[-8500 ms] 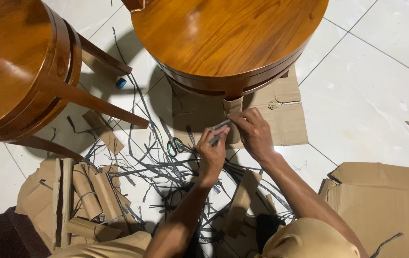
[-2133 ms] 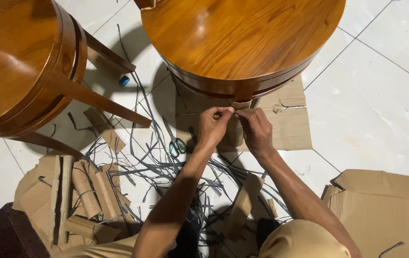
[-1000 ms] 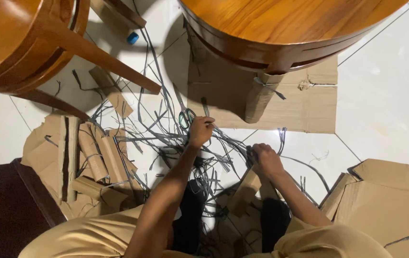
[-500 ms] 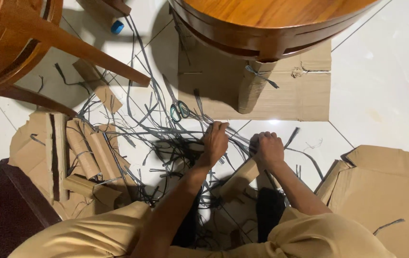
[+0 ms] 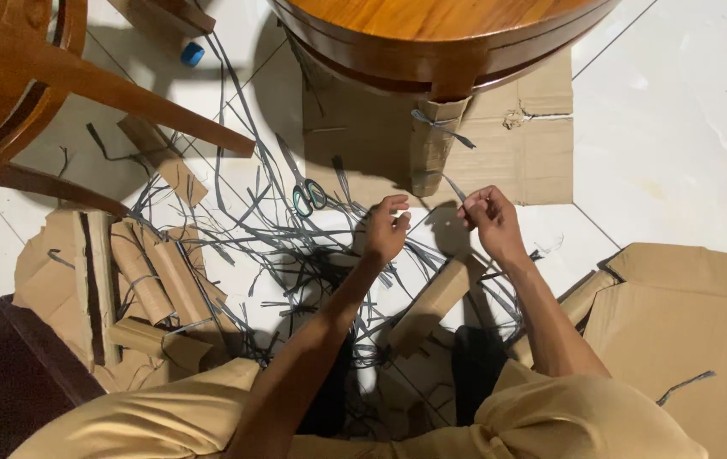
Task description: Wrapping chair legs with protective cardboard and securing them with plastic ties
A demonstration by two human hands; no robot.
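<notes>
Both hands, left hand [image 5: 385, 231] and right hand [image 5: 488, 219], pinch a thin grey plastic strip [image 5: 429, 219]; I should hold it taut below the cardboard-wrapped wooden leg [image 5: 429, 146].

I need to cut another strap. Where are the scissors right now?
In the head view, the scissors lie on the floor among the dark straps, just left of the cardboard-wrapped table leg and up-left of the left hand.
</notes>
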